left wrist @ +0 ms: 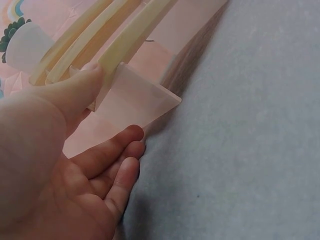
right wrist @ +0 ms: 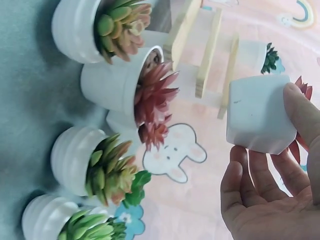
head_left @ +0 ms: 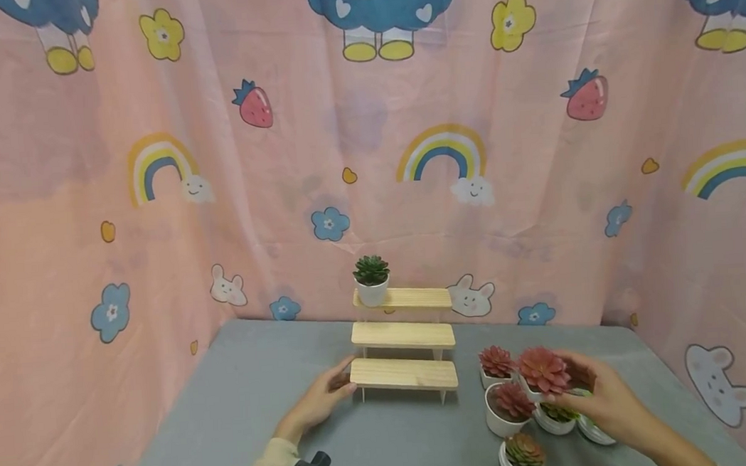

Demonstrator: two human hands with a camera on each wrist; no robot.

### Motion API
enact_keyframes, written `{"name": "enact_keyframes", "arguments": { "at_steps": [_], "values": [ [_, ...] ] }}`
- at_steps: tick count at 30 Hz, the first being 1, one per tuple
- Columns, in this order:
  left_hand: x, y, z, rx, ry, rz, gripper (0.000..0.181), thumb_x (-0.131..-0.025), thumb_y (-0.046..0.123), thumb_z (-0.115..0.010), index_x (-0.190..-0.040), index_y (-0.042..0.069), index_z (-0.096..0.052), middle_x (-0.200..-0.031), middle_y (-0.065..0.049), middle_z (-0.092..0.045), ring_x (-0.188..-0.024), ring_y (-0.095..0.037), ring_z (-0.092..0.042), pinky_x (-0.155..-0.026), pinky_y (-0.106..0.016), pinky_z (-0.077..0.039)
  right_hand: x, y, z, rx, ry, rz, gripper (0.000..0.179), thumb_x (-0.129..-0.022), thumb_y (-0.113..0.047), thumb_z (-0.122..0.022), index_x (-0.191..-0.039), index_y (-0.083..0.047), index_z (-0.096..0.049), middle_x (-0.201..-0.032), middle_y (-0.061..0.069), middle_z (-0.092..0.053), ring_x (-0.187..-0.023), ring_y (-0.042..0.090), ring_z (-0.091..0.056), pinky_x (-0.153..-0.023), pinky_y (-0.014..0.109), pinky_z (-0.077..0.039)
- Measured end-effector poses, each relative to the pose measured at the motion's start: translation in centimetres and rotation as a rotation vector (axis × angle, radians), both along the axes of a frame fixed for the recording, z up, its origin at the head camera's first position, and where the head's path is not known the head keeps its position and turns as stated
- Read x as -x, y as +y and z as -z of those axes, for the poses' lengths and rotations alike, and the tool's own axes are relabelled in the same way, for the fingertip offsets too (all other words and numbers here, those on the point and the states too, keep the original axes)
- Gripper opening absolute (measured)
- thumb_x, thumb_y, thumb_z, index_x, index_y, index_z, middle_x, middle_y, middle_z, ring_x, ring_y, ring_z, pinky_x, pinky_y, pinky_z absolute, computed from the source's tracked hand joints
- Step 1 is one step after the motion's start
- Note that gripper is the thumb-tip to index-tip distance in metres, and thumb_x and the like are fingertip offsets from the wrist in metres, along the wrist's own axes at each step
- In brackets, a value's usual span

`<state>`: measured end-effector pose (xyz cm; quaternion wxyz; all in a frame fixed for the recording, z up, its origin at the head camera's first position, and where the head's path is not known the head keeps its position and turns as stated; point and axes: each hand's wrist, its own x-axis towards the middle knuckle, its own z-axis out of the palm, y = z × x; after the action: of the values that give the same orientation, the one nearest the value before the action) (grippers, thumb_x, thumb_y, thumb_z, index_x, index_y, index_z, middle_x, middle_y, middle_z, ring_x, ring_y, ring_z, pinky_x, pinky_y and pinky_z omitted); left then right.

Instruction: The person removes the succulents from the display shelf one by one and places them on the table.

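Note:
A three-step wooden display stand (head_left: 404, 374) with clear legs stands on the table. My left hand (head_left: 319, 401) is at the left end of its lowest step, thumb and forefinger at the step's end; in the left wrist view the other fingers (left wrist: 122, 180) lie loosely beside a clear leg (left wrist: 137, 97). My right hand (head_left: 604, 397) holds a potted red succulent (head_left: 544, 371) raised over other pots. Its white squarish pot (right wrist: 260, 115) is gripped between thumb and fingers in the right wrist view. On the top step's left end sits a dark green potted succulent (head_left: 371, 279).
Under and around my right hand stand more white pots: a small red succulent (head_left: 496, 364), a larger red one (head_left: 510, 406), an orange-green one (head_left: 523, 455) and green ones (head_left: 556, 416). A pink patterned curtain (head_left: 368, 155) hangs behind the grey table (head_left: 253, 368).

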<state>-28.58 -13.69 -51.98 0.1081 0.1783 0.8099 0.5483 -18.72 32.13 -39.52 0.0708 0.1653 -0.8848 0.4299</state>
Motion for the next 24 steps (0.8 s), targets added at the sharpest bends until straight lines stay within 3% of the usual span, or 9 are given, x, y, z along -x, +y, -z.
{"name": "enact_keyframes", "arguments": {
  "at_steps": [4, 5, 7, 10, 12, 20, 24],
  "values": [
    [-0.3, 0.0, -0.2, 0.013, -0.002, -0.004, 0.066, -0.103, 0.036, -0.058, -0.159, 0.014, -0.033, -0.148, -0.024, -0.052, -0.136, -0.045, -0.051, -0.110, -0.063, -0.043, -0.6, 0.7, 0.3, -0.032, -0.120, 0.041, 0.061, -0.089, -0.006, -0.075, -0.139, 0.015, -0.047, -0.125, 0.021, -0.066, -0.094, -0.011, -0.061, -0.075, 0.020, -0.056],
    [-0.4, -0.1, -0.1, 0.018, -0.003, -0.005, 0.066, -0.102, 0.036, -0.058, -0.159, 0.013, -0.033, -0.150, -0.025, -0.051, -0.137, -0.046, -0.050, -0.110, -0.063, -0.042, -0.8, 0.9, 0.4, -0.031, -0.147, 0.046, 0.062, -0.090, -0.007, -0.075, -0.140, 0.015, -0.046, -0.125, 0.020, -0.066, -0.094, -0.011, -0.061, -0.075, 0.020, -0.056],
    [-0.5, -0.1, -0.1, 0.023, -0.002, -0.004, 0.066, -0.102, 0.037, -0.058, -0.159, 0.012, -0.033, -0.152, -0.025, -0.049, -0.138, -0.048, -0.048, -0.110, -0.064, -0.042, -1.1, 1.4, 0.8, -0.034, -0.169, 0.041, 0.061, -0.091, -0.006, -0.074, -0.139, 0.017, -0.045, -0.122, 0.002, -0.068, -0.093, -0.011, -0.061, -0.074, 0.020, -0.056],
    [-0.4, -0.1, 0.0, 0.020, -0.002, -0.005, 0.066, -0.103, 0.037, -0.058, -0.159, 0.013, -0.033, -0.151, -0.025, -0.049, -0.138, -0.047, -0.048, -0.110, -0.064, -0.042, -1.6, 1.8, 1.4, -0.019, -0.132, 0.029, 0.058, -0.090, -0.002, -0.073, -0.137, 0.018, -0.046, -0.113, -0.030, -0.060, -0.093, -0.013, -0.059, -0.072, 0.020, -0.056],
    [-0.3, -0.1, 0.0, 0.022, 0.008, -0.005, 0.065, -0.103, 0.037, -0.058, -0.159, 0.014, -0.033, -0.149, -0.025, -0.051, -0.137, -0.046, -0.050, -0.110, -0.063, -0.043, -1.8, 2.0, 1.8, -0.018, -0.101, 0.039, 0.058, -0.089, 0.000, -0.073, -0.136, 0.020, -0.046, -0.108, -0.042, -0.052, -0.094, -0.015, -0.057, -0.071, 0.018, -0.055],
    [0.0, -0.2, 0.1, 0.008, 0.015, 0.001, 0.063, -0.103, 0.036, -0.058, -0.158, 0.017, -0.035, -0.146, -0.025, -0.054, -0.135, -0.043, -0.053, -0.109, -0.062, -0.045, -2.5, 2.7, 2.7, -0.031, -0.134, 0.053, 0.059, -0.090, -0.002, -0.072, -0.137, 0.021, -0.045, -0.108, -0.045, -0.046, -0.095, -0.018, -0.055, -0.072, 0.017, -0.055],
    [0.0, -0.2, 0.1, 0.008, 0.019, 0.010, 0.064, -0.103, 0.037, -0.058, -0.159, 0.015, -0.034, -0.147, -0.025, -0.053, -0.136, -0.045, -0.052, -0.109, -0.062, -0.045, -2.8, 2.9, 3.1, -0.037, -0.163, 0.054, 0.058, -0.092, -0.002, -0.071, -0.137, 0.022, -0.044, -0.112, -0.032, -0.057, -0.093, -0.015, -0.058, -0.072, 0.019, -0.057]
  ]
}}
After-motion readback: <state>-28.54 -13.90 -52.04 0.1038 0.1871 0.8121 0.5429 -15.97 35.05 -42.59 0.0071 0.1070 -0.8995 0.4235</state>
